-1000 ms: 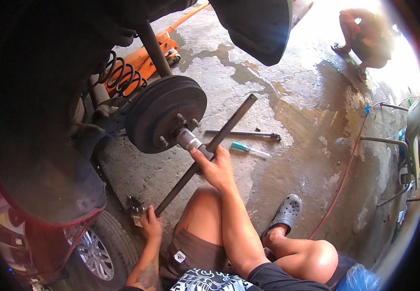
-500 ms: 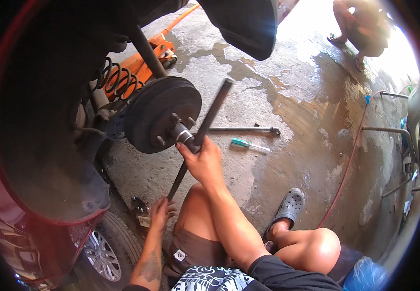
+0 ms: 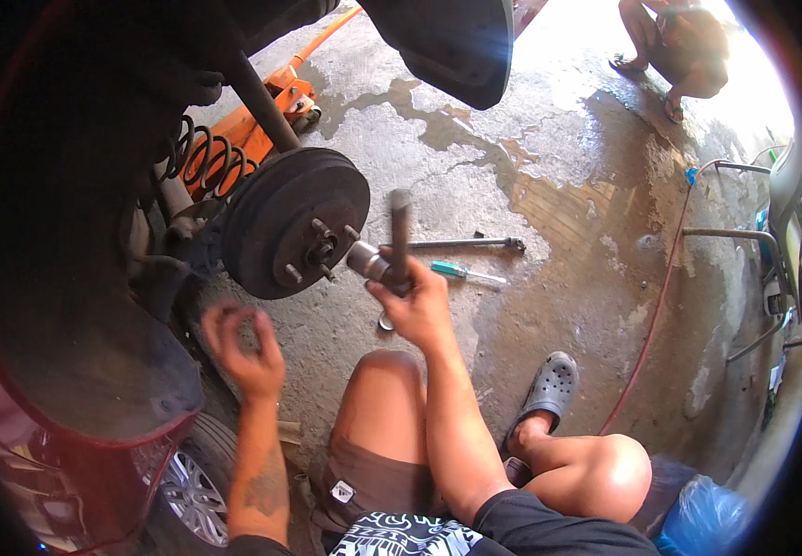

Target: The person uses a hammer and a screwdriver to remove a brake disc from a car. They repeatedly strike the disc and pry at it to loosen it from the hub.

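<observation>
My right hand (image 3: 419,310) is wrapped round a socket wrench (image 3: 366,261), a silver socket on a dark bar handle. The socket points at the dark brake drum (image 3: 262,227) but stands apart from it, to the right of the hub nut (image 3: 322,248) and the wheel studs around it. Below the drum, my left hand (image 3: 251,357) is raised, its fingers curled and apart, holding nothing. Part of the handle is hidden behind my right hand. A small round metal piece (image 3: 385,322) shows just below that hand.
On the wet concrete lie a long bar tool (image 3: 456,244) and a green-handled screwdriver (image 3: 466,273). An orange floor jack (image 3: 276,107) stands behind a coil spring (image 3: 204,157). A red hose (image 3: 657,329) runs beside a chair (image 3: 734,235). Another person (image 3: 693,56) squats far right.
My right hand has drawn the socket wrench off the hub, toward the right. My left hand has let go of the bar's lower end and moved up and left, beneath the drum.
</observation>
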Tool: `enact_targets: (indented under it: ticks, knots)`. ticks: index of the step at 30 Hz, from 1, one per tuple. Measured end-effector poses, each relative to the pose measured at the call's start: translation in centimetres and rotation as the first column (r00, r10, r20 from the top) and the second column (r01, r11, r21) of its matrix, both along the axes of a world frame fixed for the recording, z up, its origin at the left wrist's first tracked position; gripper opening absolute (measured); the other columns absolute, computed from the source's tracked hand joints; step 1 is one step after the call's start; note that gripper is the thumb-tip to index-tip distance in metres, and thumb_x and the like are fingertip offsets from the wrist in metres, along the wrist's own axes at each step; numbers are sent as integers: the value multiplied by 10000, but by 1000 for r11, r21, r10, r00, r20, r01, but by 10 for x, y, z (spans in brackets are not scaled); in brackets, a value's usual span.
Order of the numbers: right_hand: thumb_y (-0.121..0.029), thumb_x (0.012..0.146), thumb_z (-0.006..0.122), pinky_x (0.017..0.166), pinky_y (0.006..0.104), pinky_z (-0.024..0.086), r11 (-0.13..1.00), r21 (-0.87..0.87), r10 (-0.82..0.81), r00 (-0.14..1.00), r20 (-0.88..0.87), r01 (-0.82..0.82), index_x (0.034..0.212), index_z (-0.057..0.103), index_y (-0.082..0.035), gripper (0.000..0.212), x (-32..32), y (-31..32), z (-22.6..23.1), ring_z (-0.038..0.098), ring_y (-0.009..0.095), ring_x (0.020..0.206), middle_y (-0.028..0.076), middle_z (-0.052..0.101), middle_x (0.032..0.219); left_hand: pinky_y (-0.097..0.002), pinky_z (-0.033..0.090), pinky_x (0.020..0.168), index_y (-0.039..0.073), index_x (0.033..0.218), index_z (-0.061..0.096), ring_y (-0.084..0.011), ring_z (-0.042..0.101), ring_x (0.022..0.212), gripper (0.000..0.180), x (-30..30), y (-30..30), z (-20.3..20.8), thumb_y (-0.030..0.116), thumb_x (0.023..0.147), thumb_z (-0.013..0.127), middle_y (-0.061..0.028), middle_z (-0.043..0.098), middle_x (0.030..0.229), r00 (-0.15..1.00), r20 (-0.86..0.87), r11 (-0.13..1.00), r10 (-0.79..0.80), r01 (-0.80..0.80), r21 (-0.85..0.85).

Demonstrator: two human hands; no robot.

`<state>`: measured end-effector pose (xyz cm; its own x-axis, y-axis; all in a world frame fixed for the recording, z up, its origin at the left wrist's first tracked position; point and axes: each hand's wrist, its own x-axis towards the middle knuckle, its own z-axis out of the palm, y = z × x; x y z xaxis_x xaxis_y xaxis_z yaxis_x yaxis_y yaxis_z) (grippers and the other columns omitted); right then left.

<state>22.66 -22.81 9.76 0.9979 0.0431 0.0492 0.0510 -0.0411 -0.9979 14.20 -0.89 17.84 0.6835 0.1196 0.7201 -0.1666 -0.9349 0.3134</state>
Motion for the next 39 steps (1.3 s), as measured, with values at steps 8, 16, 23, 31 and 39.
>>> enact_targets:
  ticks: [8, 16, 23, 31, 39]
  knots:
    - [-193, 832, 811, 639, 352, 570, 956, -4, -251, 806, -536, 295, 1185, 682, -20, 414, -1, -43, -114, 702, 165, 732, 103, 744, 956, -411, 465, 942, -37, 1046, 649, -324, 598, 1023, 217, 123, 18, 50, 168, 978, 629, -188, 604, 1088, 983, 165, 996, -73, 65, 53]
    - [-366, 761, 842, 882, 443, 550, 937, -325, -345, 510, -788, 131, 1128, 690, 62, 585, -49, -40, -201, 718, 315, 1036, 231, 734, 1085, -432, 478, 970, -84, 1249, 631, -390, 645, 1098, 427, 98, 50, -2, 233, 1067, 409, -248, 672, 1174, 994, 32, 979, -105, 109, -171]
    - [-419, 873, 767, 625, 456, 615, 950, -98, 24, 381, -924, -295, 1097, 646, 140, 614, -45, -57, -209, 735, 341, 785, 231, 707, 996, -482, 443, 1050, -113, 1295, 591, -440, 606, 1198, 476, 82, 60, -46, 206, 1070, 320, -282, 626, 1299, 985, 163, 987, -52, 75, -140]
    - [-363, 949, 705, 706, 362, 581, 942, -79, 240, 818, -523, -327, 1216, 635, 83, 524, 28, -42, -45, 734, 257, 790, 204, 734, 953, -441, 489, 967, -55, 1145, 672, -342, 640, 1115, 268, 100, 29, 40, 152, 1021, 558, -195, 676, 1112, 980, 193, 996, -48, 61, -63]
    - [-317, 967, 692, 686, 363, 558, 985, 174, 84, 936, -343, -24, 1023, 681, 94, 415, 23, 77, 30, 723, 222, 737, 181, 735, 842, -467, 500, 900, 21, 1085, 676, -381, 653, 1037, 474, 162, -21, 80, 474, 947, 650, -191, 683, 1104, 946, -315, 989, 73, -29, 142]
